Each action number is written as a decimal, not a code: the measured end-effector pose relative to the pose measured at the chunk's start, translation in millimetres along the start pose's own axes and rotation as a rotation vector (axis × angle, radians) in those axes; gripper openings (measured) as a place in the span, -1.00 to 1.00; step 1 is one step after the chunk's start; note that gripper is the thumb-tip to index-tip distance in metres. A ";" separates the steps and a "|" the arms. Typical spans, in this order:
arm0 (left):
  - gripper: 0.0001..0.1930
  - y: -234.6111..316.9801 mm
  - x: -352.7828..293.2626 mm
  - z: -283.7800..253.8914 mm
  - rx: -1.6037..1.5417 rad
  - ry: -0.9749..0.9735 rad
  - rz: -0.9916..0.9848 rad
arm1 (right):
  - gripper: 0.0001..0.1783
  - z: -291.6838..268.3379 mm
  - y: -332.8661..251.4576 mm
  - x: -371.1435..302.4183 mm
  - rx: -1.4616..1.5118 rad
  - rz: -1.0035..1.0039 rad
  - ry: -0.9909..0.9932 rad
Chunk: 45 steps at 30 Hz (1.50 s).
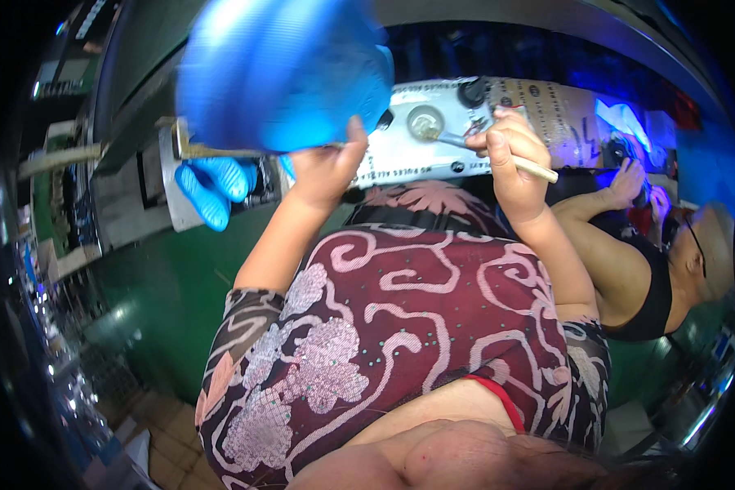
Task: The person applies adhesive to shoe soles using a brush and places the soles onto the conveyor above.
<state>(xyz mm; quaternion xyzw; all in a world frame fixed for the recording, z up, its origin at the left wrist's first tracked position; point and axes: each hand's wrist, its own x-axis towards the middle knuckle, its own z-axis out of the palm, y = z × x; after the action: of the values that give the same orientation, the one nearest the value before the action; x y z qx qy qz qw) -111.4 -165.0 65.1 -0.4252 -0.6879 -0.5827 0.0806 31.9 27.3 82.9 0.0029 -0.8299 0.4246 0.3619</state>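
My left hand (328, 167) grips the lower edge of a large glossy blue piece (282, 82), held up at the upper left. It is smeared by motion and close to the camera, so its exact kind is unclear. My right hand (514, 155) is closed around a brush (537, 169) with a pale handle. The brush's tip points left and reaches a small round cup (424, 122) with cloudy contents, standing on the white-covered bench (400, 159). Behind the cup is a round black object (471, 92).
Blue shoe soles (202, 196) lie on a surface at the left. Brown printed cardboard (539, 114) covers the bench further right. A co-worker (641, 261) sits at the right, hands (629, 181) near blue-lit items (625, 131). The floor (163, 286) is green.
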 end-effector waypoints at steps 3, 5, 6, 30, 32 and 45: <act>-0.43 21.9 18.3 -11.2 -0.304 0.043 -0.298 | -0.67 -14.3 5.0 -12.1 -0.032 0.165 0.074; -0.33 32.7 41.5 -16.2 -0.583 -0.178 -0.488 | -0.66 -23.5 6.8 -21.4 -0.024 0.243 0.138; -0.29 37.7 52.0 -15.5 -0.703 -0.312 -0.591 | -0.65 -23.9 7.0 -28.5 0.014 0.336 0.180; -0.62 -190.2 -108.2 -89.8 0.531 -0.031 -0.701 | -0.67 -16.9 31.6 -72.6 0.239 0.672 0.270; -0.57 -187.5 -134.4 -109.2 0.795 -0.038 -0.777 | -0.67 -10.2 29.1 -66.7 0.270 0.675 0.234; -0.83 -234.2 -187.7 -114.1 -0.758 0.417 -1.470 | -0.68 1.2 38.6 -55.8 0.280 0.652 0.061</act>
<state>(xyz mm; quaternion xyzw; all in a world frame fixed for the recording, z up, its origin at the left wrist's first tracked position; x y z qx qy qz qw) -196.8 -346.9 -185.2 0.2470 -0.5186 -0.7441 -0.3410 60.3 34.3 21.7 -0.2251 -0.7099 0.6272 0.2279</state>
